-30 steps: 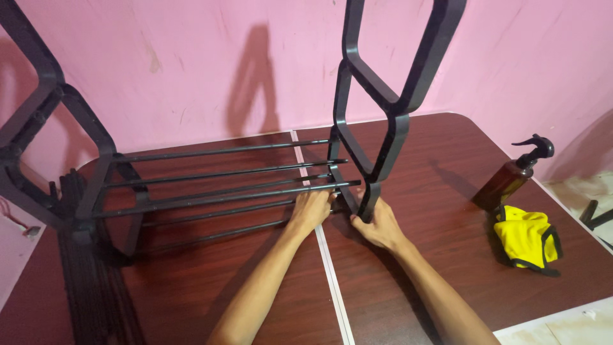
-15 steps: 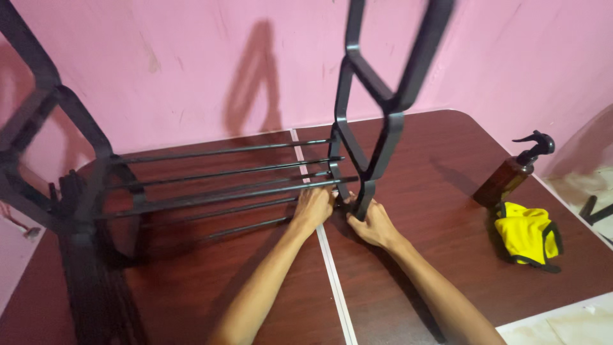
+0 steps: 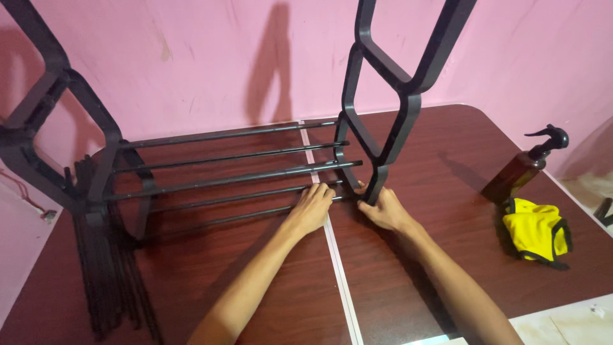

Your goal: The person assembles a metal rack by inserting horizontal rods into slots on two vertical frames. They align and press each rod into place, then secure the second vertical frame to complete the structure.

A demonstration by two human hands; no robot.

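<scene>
Curling over the near end of a thin black rod (image 3: 255,193), the left hand (image 3: 313,207) has its fingers (image 3: 324,191) bent together on top of it, just short of the upright frame (image 3: 389,96); the right hand (image 3: 383,207) wraps the foot of that frame, fingers closed round the leg where it meets the counter (image 3: 447,166); the two hands lie just beside each other, on either side of the pale seam (image 3: 338,268) that runs down the counter; five rods run leftward from the frame to a second frame (image 3: 57,128) near the left edge, and a bundle of spare rods (image 3: 108,275) lies along the counter below it; the pink wall (image 3: 223,57) stands close behind the rack; bare wood lies open between the forearms and toward the near edge; to the right, well apart from the hands, a brown spray bottle (image 3: 523,169) stands near the right edge with a yellow cloth (image 3: 536,230) just in front of it.
</scene>
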